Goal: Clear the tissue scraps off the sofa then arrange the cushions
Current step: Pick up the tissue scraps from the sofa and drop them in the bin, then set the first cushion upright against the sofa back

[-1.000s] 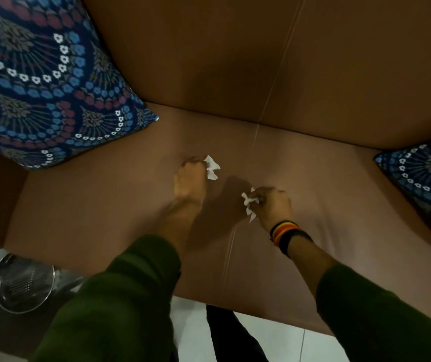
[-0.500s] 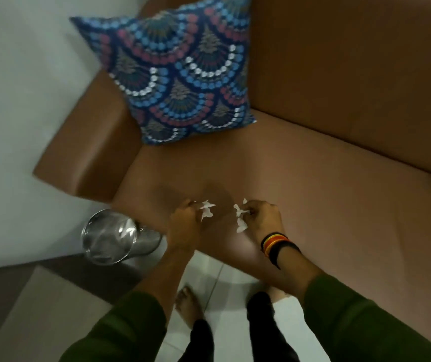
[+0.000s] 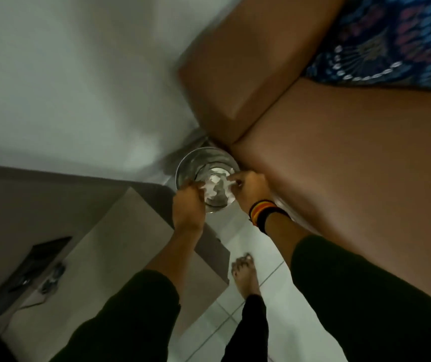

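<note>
Both my hands hover over the open top of a shiny metal bin that stands on the floor at the sofa's left front corner. My left hand is at the bin's near-left rim, fingers pinched on a white tissue scrap. At the right rim, my right hand, which wears a striped wristband, has its fingers pinched on another scrap. More white scraps lie inside the bin. The brown sofa seat shows no scraps here. A blue patterned cushion leans at the top right. The picture is blurred.
The sofa's armrest rises just behind the bin, beside a white wall. A low beige cabinet stands to the bin's left. My bare foot is on the white tiled floor between cabinet and sofa.
I have turned left from the sofa seat. Both hands carried their tissue scraps off the seat's front edge and now sit over the metal bin.
</note>
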A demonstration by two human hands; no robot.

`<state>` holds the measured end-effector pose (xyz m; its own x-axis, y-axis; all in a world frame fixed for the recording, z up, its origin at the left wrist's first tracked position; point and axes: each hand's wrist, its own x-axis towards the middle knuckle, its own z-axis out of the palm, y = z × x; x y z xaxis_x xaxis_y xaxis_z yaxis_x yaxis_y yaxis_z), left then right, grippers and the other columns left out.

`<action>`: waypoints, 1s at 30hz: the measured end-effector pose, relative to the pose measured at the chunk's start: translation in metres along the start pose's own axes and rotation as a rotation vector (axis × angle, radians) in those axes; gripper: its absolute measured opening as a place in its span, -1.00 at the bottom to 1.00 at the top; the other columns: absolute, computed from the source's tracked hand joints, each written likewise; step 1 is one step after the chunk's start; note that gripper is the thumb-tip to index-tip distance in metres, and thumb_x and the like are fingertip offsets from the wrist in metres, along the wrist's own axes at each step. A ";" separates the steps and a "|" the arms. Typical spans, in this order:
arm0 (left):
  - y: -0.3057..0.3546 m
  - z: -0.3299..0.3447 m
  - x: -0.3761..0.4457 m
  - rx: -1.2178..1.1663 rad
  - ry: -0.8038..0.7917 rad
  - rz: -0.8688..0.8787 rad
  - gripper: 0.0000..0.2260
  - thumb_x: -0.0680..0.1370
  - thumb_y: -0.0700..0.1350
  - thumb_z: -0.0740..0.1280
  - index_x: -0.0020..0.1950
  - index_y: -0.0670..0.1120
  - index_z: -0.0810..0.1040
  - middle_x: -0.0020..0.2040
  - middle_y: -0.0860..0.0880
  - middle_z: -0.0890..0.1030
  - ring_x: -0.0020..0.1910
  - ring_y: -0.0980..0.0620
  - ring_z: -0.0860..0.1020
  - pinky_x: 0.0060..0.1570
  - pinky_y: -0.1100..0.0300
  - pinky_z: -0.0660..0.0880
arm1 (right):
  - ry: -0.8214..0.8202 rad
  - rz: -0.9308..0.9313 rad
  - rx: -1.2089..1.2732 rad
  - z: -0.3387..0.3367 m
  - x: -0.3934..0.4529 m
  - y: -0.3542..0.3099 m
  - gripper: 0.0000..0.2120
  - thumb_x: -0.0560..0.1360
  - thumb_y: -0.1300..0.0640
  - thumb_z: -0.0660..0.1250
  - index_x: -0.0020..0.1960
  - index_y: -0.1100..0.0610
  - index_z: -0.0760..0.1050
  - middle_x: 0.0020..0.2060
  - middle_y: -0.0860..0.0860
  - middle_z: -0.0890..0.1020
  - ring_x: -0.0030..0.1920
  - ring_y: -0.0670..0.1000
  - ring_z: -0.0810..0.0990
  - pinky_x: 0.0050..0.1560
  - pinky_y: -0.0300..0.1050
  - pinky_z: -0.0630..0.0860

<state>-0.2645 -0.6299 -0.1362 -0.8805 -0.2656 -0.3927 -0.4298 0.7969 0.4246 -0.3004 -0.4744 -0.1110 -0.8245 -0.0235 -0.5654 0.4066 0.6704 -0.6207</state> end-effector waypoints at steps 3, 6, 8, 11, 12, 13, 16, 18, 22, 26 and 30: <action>-0.027 0.013 0.025 -0.029 -0.021 -0.015 -0.83 0.67 -0.16 0.29 0.13 -0.23 0.61 0.07 -0.22 0.70 0.06 -0.13 0.69 0.05 0.10 0.61 | -0.084 -0.032 -0.107 0.036 0.035 -0.002 -0.68 0.58 0.21 0.28 0.32 0.11 0.54 0.21 0.18 0.63 0.21 0.20 0.59 0.28 0.01 0.50; -0.045 0.023 0.035 0.037 -0.042 0.015 -0.77 0.69 -0.05 0.26 0.18 -0.16 0.62 0.09 -0.19 0.70 0.06 -0.13 0.69 0.01 0.10 0.60 | -0.162 -0.014 -0.154 0.057 0.053 0.008 -0.55 0.56 0.17 0.31 0.43 -0.05 0.41 0.28 0.16 0.57 0.25 0.22 0.54 0.33 0.06 0.47; -0.045 0.024 0.031 0.064 -0.049 0.048 -0.75 0.70 -0.04 0.21 0.19 -0.14 0.60 0.07 -0.19 0.69 0.06 -0.14 0.69 0.00 0.10 0.59 | -0.143 -0.059 -0.189 0.055 0.045 0.012 -0.58 0.57 0.16 0.29 0.42 -0.03 0.43 0.26 0.13 0.59 0.21 0.20 0.57 0.28 0.07 0.52; -0.030 0.016 0.015 0.046 -0.055 0.182 -0.67 0.70 0.00 0.15 0.42 -0.05 0.49 0.30 -0.20 0.59 0.22 -0.22 0.62 0.10 -0.04 0.63 | -0.021 -0.206 -0.276 0.030 0.009 0.014 -0.61 0.59 0.16 0.25 0.41 0.02 0.43 0.35 0.09 0.52 0.26 0.15 0.54 0.25 0.01 0.51; -0.019 0.011 0.008 0.059 -0.058 0.237 -0.60 0.69 0.01 0.13 0.51 -0.03 0.40 0.42 -0.19 0.51 0.33 -0.24 0.55 0.18 -0.13 0.61 | 0.029 -0.250 -0.299 0.018 -0.005 0.014 -0.59 0.59 0.18 0.25 0.43 0.03 0.41 0.40 0.08 0.47 0.29 0.14 0.52 0.25 -0.01 0.50; -0.008 0.007 0.002 0.068 -0.066 0.288 -0.55 0.67 0.02 0.11 0.56 -0.04 0.32 0.50 -0.18 0.43 0.42 -0.25 0.48 0.25 -0.20 0.56 | 0.080 -0.277 -0.313 0.005 -0.018 0.014 -0.56 0.59 0.19 0.26 0.46 0.04 0.36 0.45 0.07 0.41 0.34 0.12 0.49 0.28 -0.03 0.48; 0.041 -0.006 -0.009 0.103 -0.058 0.445 -0.50 0.67 0.06 0.06 0.58 -0.09 0.29 0.55 -0.16 0.39 0.53 -0.19 0.36 0.38 -0.24 0.45 | 0.237 -0.314 -0.355 -0.044 -0.045 0.014 -0.44 0.57 0.20 0.27 0.53 0.07 0.22 0.56 0.07 0.20 0.54 0.12 0.19 0.47 0.04 0.30; 0.082 -0.015 -0.012 0.065 -0.021 0.531 -0.54 0.71 0.02 0.04 0.58 -0.10 0.31 0.57 -0.13 0.37 0.54 -0.14 0.35 0.41 -0.17 0.43 | 0.332 -0.312 -0.389 -0.082 -0.058 0.013 -0.39 0.58 0.14 0.23 0.57 0.08 0.10 0.59 0.09 0.06 0.59 0.14 -0.02 0.53 0.15 0.15; 0.168 -0.033 -0.015 -0.007 -0.015 0.509 -0.51 0.73 0.06 0.07 0.66 0.02 0.09 0.65 -0.05 0.19 0.51 -0.15 0.38 0.37 -0.14 0.48 | 0.525 -0.216 -0.337 -0.164 -0.064 0.019 -0.37 0.61 0.04 0.16 0.59 0.14 -0.01 0.60 0.14 -0.06 0.59 0.14 -0.14 0.54 0.24 0.02; 0.256 -0.034 -0.017 -0.042 0.086 0.571 -0.49 0.72 0.08 0.10 0.64 -0.06 0.18 0.61 -0.10 0.29 0.53 -0.11 0.37 0.40 -0.06 0.45 | 0.683 -0.174 -0.210 -0.246 -0.053 0.037 -0.37 0.60 0.01 0.21 0.57 0.18 0.07 0.59 0.17 0.02 0.58 0.19 -0.02 0.51 0.26 0.11; 0.344 -0.025 -0.005 -0.196 0.062 0.567 -0.45 0.71 0.13 0.12 0.65 -0.05 0.13 0.64 -0.07 0.24 0.60 -0.06 0.22 0.51 0.02 0.22 | 0.790 -0.040 0.128 -0.323 -0.034 0.059 -0.33 0.59 -0.10 0.27 0.56 0.14 0.10 0.57 0.14 0.10 0.55 0.17 0.08 0.51 0.19 0.16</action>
<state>-0.4128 -0.3680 0.0324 -0.9906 0.1357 -0.0153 0.0865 0.7105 0.6984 -0.3754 -0.1949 0.0470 -0.8547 0.5188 -0.0194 0.3734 0.5883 -0.7173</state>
